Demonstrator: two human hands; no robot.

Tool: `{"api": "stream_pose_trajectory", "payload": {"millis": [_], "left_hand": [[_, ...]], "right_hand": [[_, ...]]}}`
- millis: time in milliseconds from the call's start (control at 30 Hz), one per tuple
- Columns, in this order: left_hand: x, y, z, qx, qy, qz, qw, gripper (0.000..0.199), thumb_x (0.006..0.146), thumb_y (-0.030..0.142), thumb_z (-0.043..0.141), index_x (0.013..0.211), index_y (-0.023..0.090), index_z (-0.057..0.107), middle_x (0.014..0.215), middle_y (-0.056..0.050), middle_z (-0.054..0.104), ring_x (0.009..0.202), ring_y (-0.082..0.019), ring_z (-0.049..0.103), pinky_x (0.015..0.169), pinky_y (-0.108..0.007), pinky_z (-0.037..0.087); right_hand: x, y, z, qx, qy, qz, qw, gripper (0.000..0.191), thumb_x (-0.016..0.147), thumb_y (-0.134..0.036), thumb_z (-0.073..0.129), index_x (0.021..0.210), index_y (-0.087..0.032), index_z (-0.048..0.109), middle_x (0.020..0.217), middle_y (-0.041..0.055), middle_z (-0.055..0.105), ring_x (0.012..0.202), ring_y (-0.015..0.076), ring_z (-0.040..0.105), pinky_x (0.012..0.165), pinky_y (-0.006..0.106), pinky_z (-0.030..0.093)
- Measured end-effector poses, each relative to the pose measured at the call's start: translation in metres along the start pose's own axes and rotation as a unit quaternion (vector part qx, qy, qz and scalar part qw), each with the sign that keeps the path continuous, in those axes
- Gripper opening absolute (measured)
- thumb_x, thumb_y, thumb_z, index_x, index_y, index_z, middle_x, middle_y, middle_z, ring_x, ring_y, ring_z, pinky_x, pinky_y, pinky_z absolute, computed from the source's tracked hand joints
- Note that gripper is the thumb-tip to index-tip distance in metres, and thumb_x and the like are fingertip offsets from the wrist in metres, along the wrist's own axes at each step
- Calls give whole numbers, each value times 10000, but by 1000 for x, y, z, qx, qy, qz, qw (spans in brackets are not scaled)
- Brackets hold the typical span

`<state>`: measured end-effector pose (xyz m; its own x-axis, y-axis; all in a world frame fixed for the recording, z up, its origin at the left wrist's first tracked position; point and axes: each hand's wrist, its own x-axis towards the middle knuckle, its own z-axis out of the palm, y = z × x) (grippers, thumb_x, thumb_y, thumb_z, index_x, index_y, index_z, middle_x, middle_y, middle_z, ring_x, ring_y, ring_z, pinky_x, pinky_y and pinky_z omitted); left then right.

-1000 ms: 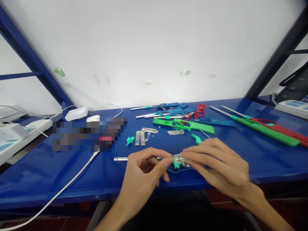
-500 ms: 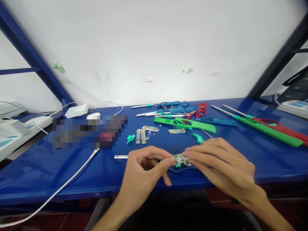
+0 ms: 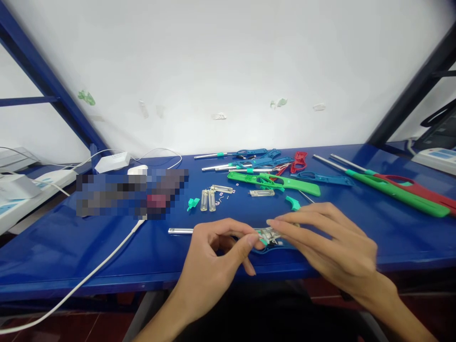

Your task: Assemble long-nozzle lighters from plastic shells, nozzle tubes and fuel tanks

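My left hand [image 3: 215, 261] pinches a small green plastic part [image 3: 264, 241] between thumb and forefinger. My right hand [image 3: 335, 244] has its fingers closed around a transparent fuel tank [image 3: 271, 233], whose left end meets the green part. Beneath both hands lies a blue lighter shell half [image 3: 265, 250], mostly covered by them. Its metal tube [image 3: 180, 231] sticks out to the left, past my left hand. Just beyond my right fingers is a green trigger [image 3: 293, 204]. The far end of the tank is hidden under my right fingers.
Several transparent tanks [image 3: 204, 200] and a green clip [image 3: 193, 204] lie mid-table. Behind them are a green shell half [image 3: 302, 184] and blue lighter halves [image 3: 263, 161]. Whole green [image 3: 402, 192] and red lighters [image 3: 423, 190] lie right. A white cable [image 3: 103, 266] crosses the left side.
The transparent tank has tilted and shifted slightly between my fingers. My right fingertips have moved a little to the left over it. Both hands stay close together.
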<state>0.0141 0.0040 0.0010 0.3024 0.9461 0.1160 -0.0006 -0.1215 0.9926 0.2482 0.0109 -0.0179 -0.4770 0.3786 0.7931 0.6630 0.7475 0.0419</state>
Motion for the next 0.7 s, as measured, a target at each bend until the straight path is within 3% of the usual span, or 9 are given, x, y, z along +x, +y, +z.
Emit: {"api": "stream_pose_trajectory", "payload": {"millis": [133, 333, 700], "left_hand": [[-3, -1, 0, 41, -5, 1, 999, 214, 1003, 335, 680, 868, 185, 753, 814, -3, 765, 583, -112, 698, 606, -228, 513], [-4, 1, 1, 43, -8, -16, 999, 258, 1010, 353, 661, 841, 165, 710, 734, -1, 729, 635, -127, 704, 648, -228, 528], [4, 4, 1, -4, -4, -48, 999, 224, 948, 306, 705, 810, 133, 743, 650, -35, 766, 553, -125, 679, 584, -220, 493]], "right_hand": [[-2, 2, 3, -2, -27, -21, 999, 497, 916, 49, 649, 1343, -202, 682, 1023, 59, 732, 950, 207, 591, 853, 374, 495], [-1, 2, 6, 22, -74, -23, 997, 446, 945, 48, 594, 1299, -207, 688, 933, 51, 624, 886, 195, 509, 775, 360, 413], [8, 0, 7, -5, -100, -16, 995, 466, 949, 59, 543, 1282, -249, 647, 889, 30, 585, 830, 198, 438, 786, 399, 340]]}}
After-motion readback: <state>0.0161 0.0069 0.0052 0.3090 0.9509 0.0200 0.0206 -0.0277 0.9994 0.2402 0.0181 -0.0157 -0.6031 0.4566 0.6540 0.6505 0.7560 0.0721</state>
